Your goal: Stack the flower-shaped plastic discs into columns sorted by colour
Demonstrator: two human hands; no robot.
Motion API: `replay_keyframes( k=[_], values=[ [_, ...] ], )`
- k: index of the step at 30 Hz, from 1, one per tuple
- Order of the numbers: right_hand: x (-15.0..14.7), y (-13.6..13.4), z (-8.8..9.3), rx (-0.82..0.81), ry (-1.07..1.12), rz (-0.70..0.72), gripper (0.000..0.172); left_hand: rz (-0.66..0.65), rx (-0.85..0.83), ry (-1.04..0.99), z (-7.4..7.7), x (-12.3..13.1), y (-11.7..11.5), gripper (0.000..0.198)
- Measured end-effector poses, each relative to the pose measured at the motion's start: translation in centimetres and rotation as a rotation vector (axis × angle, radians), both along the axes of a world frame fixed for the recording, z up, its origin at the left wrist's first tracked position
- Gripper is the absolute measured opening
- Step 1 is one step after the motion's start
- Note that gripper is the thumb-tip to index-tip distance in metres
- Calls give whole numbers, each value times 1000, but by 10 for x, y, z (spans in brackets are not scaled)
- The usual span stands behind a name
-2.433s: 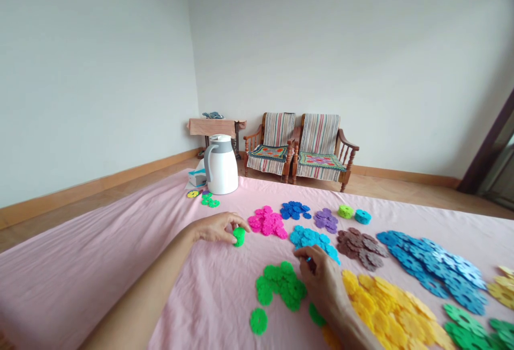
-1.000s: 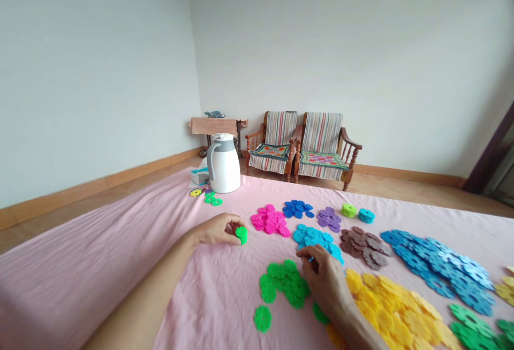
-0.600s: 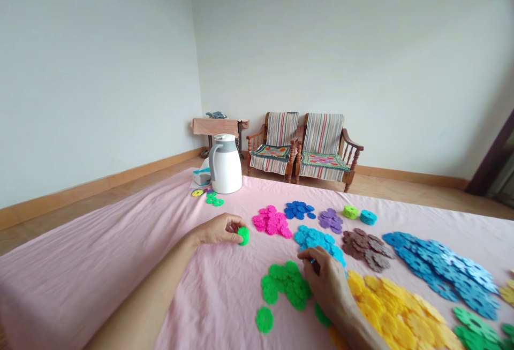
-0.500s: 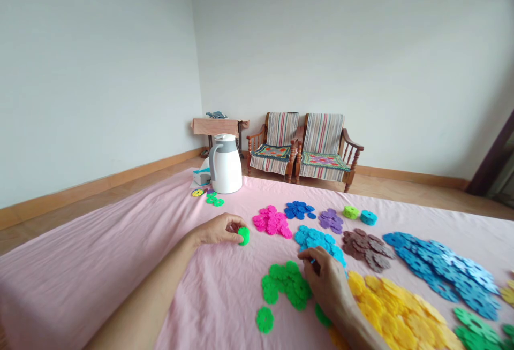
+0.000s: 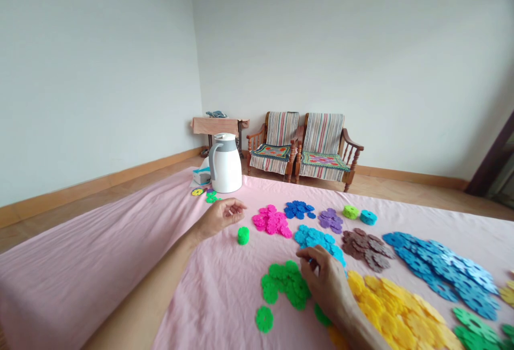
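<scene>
1. The pink cloth (image 5: 100,253) is spreading across the lower part of the frame, wrinkling toward the lower left.
2. Left of centre, a blue-and-white box (image 5: 202,176) is sitting beside a white-and-grey jug (image 5: 229,172), which is standing upright; a yellow disc (image 5: 197,192) is lying in front of the box.
3. The left hand (image 5: 219,217) is reaching in left of centre, its fingers loosely curling, thumb and fingertips parting, and it is gripping nothing.
4. A short green stack (image 5: 243,236) is standing on the cloth near the centre, just below the left hand's fingers and apart from them.
5. At lower centre, a single green disc (image 5: 264,319) is lying near a loose green pile (image 5: 287,283); a magenta pile (image 5: 271,221) is lying higher up, right of the green stack.
6. The right hand (image 5: 327,278) is bending its fingers toward its thumb at lower right of centre, between the green pile and a cyan pile (image 5: 315,236); whether it is pinching anything, I cannot tell.
7. Further right, a brown pile (image 5: 367,248) is lying above a yellow pile (image 5: 401,312), and a broad blue pile (image 5: 445,272) is stretching toward the right edge.
</scene>
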State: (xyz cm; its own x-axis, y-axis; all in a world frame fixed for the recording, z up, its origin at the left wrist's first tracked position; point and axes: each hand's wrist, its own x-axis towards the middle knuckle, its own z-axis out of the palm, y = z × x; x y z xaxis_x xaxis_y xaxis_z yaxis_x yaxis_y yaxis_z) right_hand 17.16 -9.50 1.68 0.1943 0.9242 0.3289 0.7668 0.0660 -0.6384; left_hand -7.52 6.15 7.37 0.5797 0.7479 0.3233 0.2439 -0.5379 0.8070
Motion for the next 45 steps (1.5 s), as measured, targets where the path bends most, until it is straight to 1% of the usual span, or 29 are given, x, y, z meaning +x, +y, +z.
replay_keyframes(
  k=[2,4,5,7,9,12,14,16,19,24,26,28,31,33,35,38,40,43,45],
  values=[
    [-1,-3,1,-5,-6,45,25,-108,-32,32,4,6,-14,31],
    [-3,-6,3,-21,-36,79,25,-256,-46,172,3,13,-29,28],
    [-4,-7,3,-36,-54,89,25,-306,-37,262,1,17,-36,27],
    [-5,-10,5,-71,-78,105,22,-345,8,409,-4,24,-48,33],
    [-6,-11,5,-97,-70,110,18,-347,89,482,-10,31,-57,40],
    [-5,-10,5,-117,-33,108,14,-363,211,494,-15,41,-65,32],
    [-3,-8,5,-115,-17,109,11,-371,248,476,-16,46,-70,26],
    [-1,-7,5,-100,-4,117,9,-372,259,453,-18,51,-74,25],
    [4,-5,6,-68,22,140,12,-412,248,420,-20,56,-82,23],
    [8,-7,9,-72,24,197,15,-476,217,357,-21,59,-88,10],
    [7,-7,10,-61,18,217,15,-466,198,335,-22,58,-88,7],
    [6,-6,12,-42,12,220,19,-431,140,318,-24,58,-86,10],
    [5,-4,12,-28,7,151,32,-335,0,295,-30,59,-84,17],
    [5,-2,10,-46,27,100,37,-254,-50,288,-33,60,-83,26],
    [5,-1,9,-65,69,69,34,-165,-23,280,-36,61,-83,31],
    [1,-2,11,-84,136,57,25,-72,64,233,-36,62,-83,26],
    [-4,-5,14,-109,171,79,23,-63,90,172,-35,64,-84,23],
    [-13,-10,19,-139,195,124,21,-108,86,91,-32,66,-88,16],
    [-17,-12,21,-150,212,153,21,-140,88,80,-29,68,-90,9]
  ],
)
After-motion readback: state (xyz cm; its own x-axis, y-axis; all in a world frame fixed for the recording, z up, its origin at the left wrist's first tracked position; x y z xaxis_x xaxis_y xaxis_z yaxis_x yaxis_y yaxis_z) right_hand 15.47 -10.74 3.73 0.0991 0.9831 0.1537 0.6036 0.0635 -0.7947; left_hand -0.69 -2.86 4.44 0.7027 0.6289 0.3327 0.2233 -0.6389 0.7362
